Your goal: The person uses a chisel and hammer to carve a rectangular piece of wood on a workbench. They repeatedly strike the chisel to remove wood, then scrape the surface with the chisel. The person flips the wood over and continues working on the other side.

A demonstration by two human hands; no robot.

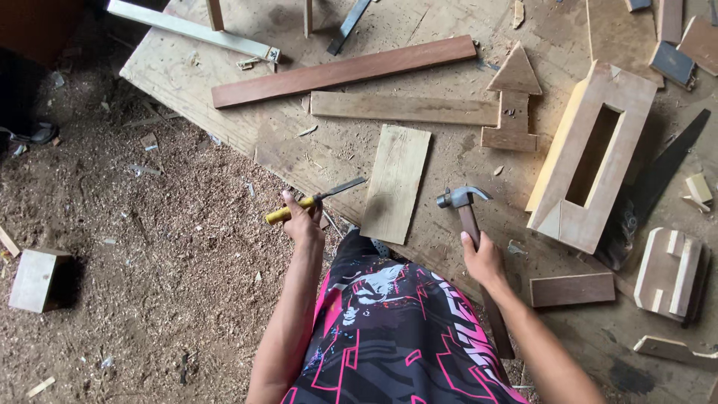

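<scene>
Left grip point(303, 223) is closed around a yellow-handled chisel point(314, 200); right grip point(482, 258) is closed around a hammer point(467, 213), beside a flat board point(395, 183) on the counter point(224, 112).

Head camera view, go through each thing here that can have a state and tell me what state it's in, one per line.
Left hand: closed around the chisel.
Chisel: held, blade pointing at the small plank.
Right hand: closed around the hammer.
Hammer: held, head raised over the board.
Small plank: lying flat, untouched.
Hollow wooden box: lying on the board, slot open.
</scene>
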